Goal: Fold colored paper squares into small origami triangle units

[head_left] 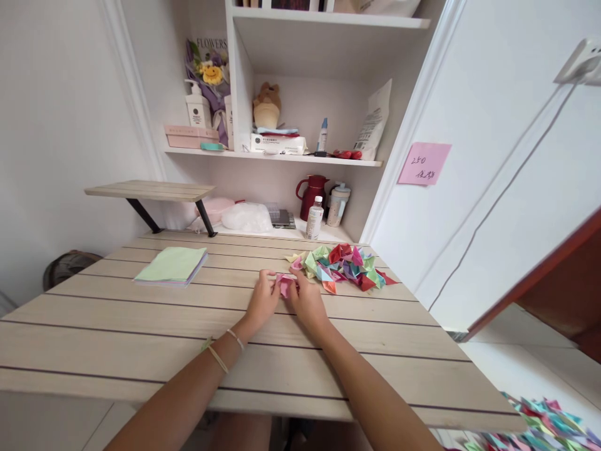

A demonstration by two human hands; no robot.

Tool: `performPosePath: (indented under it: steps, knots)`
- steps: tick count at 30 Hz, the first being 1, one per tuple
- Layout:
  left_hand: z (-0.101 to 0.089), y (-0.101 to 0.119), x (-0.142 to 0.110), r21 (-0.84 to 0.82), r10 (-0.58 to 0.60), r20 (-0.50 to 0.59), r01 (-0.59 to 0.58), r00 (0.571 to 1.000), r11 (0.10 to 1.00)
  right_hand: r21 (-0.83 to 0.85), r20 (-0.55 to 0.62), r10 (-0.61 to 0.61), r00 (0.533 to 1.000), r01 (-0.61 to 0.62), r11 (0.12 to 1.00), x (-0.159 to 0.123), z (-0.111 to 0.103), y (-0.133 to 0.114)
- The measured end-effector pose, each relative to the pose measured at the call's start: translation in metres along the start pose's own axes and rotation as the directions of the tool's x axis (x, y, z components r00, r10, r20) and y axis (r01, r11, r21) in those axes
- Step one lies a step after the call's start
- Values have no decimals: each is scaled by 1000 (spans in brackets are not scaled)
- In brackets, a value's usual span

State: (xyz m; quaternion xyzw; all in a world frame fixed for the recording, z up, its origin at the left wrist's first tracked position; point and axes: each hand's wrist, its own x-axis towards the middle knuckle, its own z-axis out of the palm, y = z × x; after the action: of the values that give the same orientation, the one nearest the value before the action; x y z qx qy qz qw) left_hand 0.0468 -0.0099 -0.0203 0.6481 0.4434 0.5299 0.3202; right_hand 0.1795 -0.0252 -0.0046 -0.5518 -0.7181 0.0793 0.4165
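Between my two hands, low over the middle of the table, is a small piece of folded pink paper (285, 286). The fingers of my left hand (264, 297) pinch its left side. My right hand (307, 300) grips its right side, and the fingers hide part of the paper. Just beyond my right hand lies a heap of folded paper pieces (345, 264) in red, green, blue, pink and orange. Off to the left, a stack of square paper sheets (171, 265) has a pale green sheet on top.
The slatted wooden table (141, 338) meets a white shelf unit. A raised wooden stand (150, 190) is at its back left. Behind the table are a clear bottle (314, 219), a dark red jug (312, 194) and a tumbler (338, 205). More folded paper (547, 426) lies on the floor at right.
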Motion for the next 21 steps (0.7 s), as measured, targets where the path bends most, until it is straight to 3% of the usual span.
performPosePath:
  steps: [6,12,21]
  knots:
    - [-9,11,2,-74,-21,179,35,984,997,256,1,72,997,-70,964,6,-3,10]
    - [-7,6,4,-102,-6,84,15,996,995,624,85,141,986,-163,764,6,5,11]
    - [3,-4,2,-149,-22,34,27,999,988,711,-1,278,960,-195,675,2,15,0]
